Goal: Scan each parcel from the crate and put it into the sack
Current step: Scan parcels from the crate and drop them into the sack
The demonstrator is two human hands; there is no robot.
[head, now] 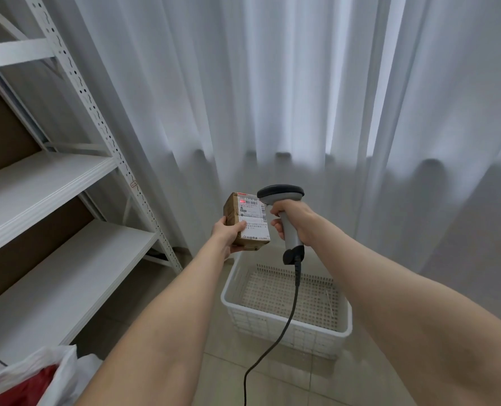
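My left hand [228, 233] holds a small brown cardboard parcel [246, 220] from its left side and below, thumb across the white shipping label. A red scan light falls on the barcode at the label's top. My right hand [291, 219] grips the grey handle of a barcode scanner [284, 212], its dark head close to the parcel's upper right. The scanner's black cable hangs down to the floor. Below both hands stands the white plastic crate [287, 325]; its perforated bottom shows no parcels. The white sack [35, 376], with something red inside, sits at the lower left.
White metal shelving [67, 183] fills the left side, with brown cardboard behind its boards. A white curtain [302, 98] hangs across the back and right. The floor is beige tile.
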